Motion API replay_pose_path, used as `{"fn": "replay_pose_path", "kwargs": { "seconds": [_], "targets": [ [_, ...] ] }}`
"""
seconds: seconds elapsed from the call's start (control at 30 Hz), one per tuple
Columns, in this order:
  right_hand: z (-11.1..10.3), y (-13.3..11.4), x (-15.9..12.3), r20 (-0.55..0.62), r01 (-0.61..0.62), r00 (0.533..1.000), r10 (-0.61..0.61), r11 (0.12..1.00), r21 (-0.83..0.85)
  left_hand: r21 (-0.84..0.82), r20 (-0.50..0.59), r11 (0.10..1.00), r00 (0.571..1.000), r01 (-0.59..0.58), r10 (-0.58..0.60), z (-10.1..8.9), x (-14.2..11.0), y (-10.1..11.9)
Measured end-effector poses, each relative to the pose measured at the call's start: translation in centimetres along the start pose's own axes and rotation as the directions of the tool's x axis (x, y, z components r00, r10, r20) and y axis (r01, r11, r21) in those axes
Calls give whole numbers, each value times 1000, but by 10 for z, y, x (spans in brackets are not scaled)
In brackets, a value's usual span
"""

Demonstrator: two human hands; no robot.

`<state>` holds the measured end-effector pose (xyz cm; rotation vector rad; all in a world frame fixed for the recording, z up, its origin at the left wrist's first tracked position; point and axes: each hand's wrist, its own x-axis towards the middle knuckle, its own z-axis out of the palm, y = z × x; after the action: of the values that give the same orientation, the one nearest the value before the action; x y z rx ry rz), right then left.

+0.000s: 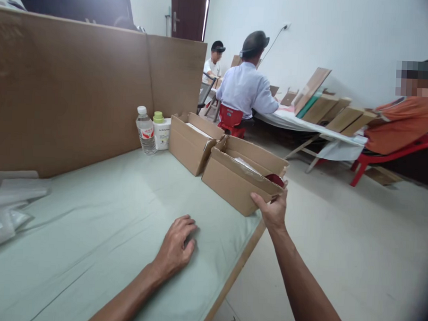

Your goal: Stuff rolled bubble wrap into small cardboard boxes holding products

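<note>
My right hand [273, 209] reaches to the near corner of an open cardboard box [230, 180] at the table's right edge. Its fingers are closed over the box rim, beside a dark red item [275, 179] inside; whether they hold that item or only the rim is hidden. My left hand [176, 246] rests on the pale green table cover [101, 222], fingers curled loosely, holding nothing. White sheets lie inside the box.
A second open cardboard box [189, 143] stands behind the first. A water bottle [146, 130] and a white green-capped container [161, 130] stand against a tall cardboard partition [68, 88]. Clear plastic bags [6, 199] lie at left. Three people sit at another table behind.
</note>
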<state>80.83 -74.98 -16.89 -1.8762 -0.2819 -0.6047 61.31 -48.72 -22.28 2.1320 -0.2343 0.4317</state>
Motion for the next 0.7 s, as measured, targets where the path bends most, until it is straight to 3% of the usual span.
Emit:
{"fn": "replay_pose_path", "kwargs": {
  "seconds": [0.1, 0.27, 0.37, 0.5, 0.7],
  "targets": [
    [4, -2, 2, 43, -29, 999, 28, 999, 16, 57, 18, 998, 1000, -19, 18, -1, -2, 3],
    [-8, -3, -17, 136, -28, 990, 27, 1000, 5, 115, 80, 993, 997, -16, 7, -3, -1, 9],
    [-17, 2, -35, 128, -154, 979, 156, 988, -23, 144, 117, 990, 993, -14, -3, -7, -10, 12],
    [-22, 5, -46, 171, -281, 945, 280, 960, -16, 196, 158, 980, 987, -32, 1, -22, -42, 16],
    [-4, -9, -27, 231, -184, 956, 183, 983, -20, 296, 85, 955, 996, -32, 7, -56, -112, 18]
  ]
}}
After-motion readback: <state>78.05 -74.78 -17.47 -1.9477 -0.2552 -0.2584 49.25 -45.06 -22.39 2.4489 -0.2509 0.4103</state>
